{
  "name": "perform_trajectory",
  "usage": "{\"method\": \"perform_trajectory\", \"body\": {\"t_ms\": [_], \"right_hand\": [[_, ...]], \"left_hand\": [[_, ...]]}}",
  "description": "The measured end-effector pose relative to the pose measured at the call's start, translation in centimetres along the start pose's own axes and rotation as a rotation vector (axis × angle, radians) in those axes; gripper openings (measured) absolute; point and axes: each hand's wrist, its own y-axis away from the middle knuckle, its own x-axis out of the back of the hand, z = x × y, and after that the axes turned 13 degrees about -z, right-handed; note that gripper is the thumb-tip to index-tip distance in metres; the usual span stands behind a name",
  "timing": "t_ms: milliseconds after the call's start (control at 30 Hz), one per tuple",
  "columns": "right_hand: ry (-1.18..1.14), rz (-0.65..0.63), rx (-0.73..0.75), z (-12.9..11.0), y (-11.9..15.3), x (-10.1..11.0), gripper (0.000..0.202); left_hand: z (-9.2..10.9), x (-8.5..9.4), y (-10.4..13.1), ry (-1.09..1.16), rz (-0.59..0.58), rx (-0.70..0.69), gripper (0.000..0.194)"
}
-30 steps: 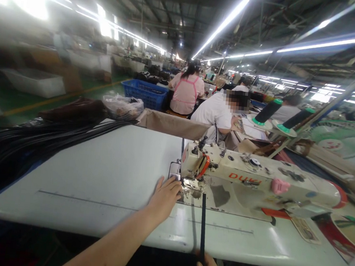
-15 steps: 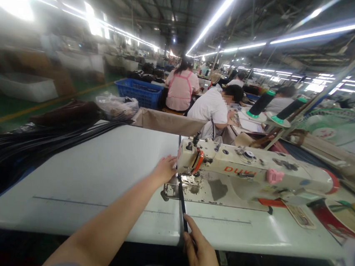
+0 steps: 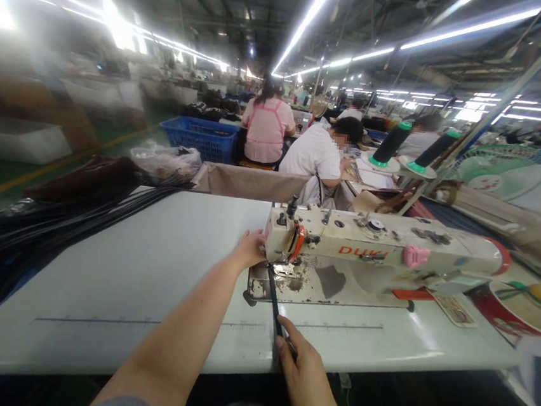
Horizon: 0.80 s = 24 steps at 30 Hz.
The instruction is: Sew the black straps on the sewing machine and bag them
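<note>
Right hand (image 3: 302, 367) first: I see it at the front edge of the table (image 3: 191, 227), thumb and fingers closed on a black strip (image 3: 273, 291), index finger stretched forward along it. From my seat the strip looks narrow and flat, an even, plain black with clean, parallel long edges. Between the hand and the machine it runs nearly straight, leaning a little leftward as it goes away from me, with no fold or twist that I can make out. It crosses the pale tabletop, then the worn metal bed of the sewing machine (image 3: 366, 244), and reaches the left side of the bright needle plate (image 3: 284, 270). Beyond that the machine head hides it; its near end is lost to me around the right hand.

Left hand (image 3: 248, 250) sits against the left side of the machine head, fingers reaching behind it. Their tips are hidden from me, so I cannot tell whether they grip the strip or merely rest there. Off to the left, a loose bundle of long black strips (image 3: 107, 214) drapes over the table's edge, similarly dark and slender.
</note>
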Motion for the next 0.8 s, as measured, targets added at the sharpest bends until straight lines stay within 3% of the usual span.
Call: {"method": "perform_trajectory", "body": {"t_ms": [600,800], "right_hand": [[0.018,0.010,-0.025,-0.8,-0.8,0.0,0.049],[0.088,0.045,0.047,-1.3,-1.0,0.4,0.044]], "left_hand": [[0.4,0.2,0.5,0.128,0.048,-0.044,0.030],[-0.4,0.1,0.2,0.273,0.100,0.008,0.020]]}}
